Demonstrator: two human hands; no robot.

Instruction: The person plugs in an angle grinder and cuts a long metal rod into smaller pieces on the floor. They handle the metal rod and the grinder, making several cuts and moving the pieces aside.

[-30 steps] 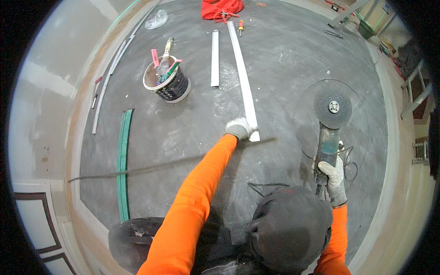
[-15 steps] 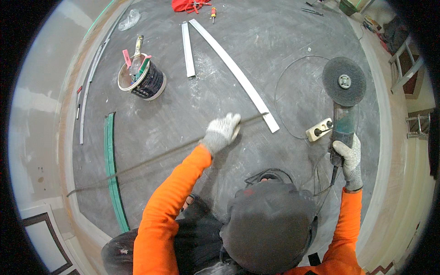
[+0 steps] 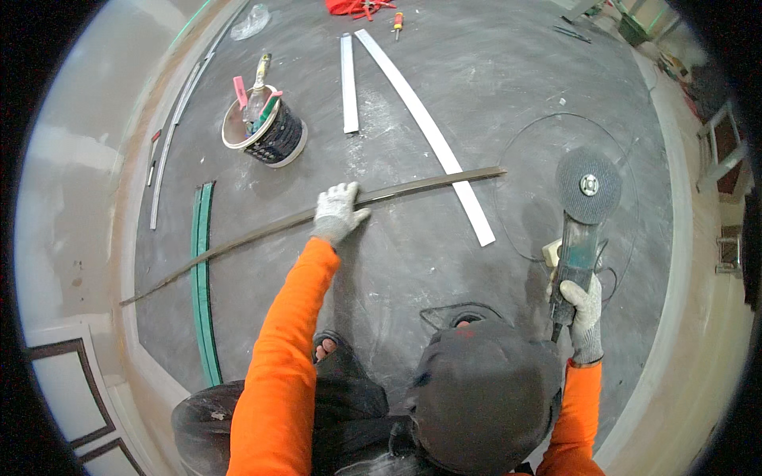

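L hand (image 3: 336, 213) nearer, atop bar (image 3: 413, 187), can't tell grip | bar axis L-R | R hand (image 3: 584, 306) clenched on grinder (image 3: 576, 246), R of bar

Dusty grey floor (image 3: 429, 270), pale wall (image 3: 75, 182) at left

The left lens of a head-worn fisheye pair looks steeply down and forward, with the dark cap (image 3: 484, 389) large and close on the near side. The left hand (image 3: 338, 213) and right hand (image 3: 583, 305) sit at middle range; the grey floor (image 3: 397, 262) runs to the far side, the pale wall (image 3: 75, 174) curving along the left
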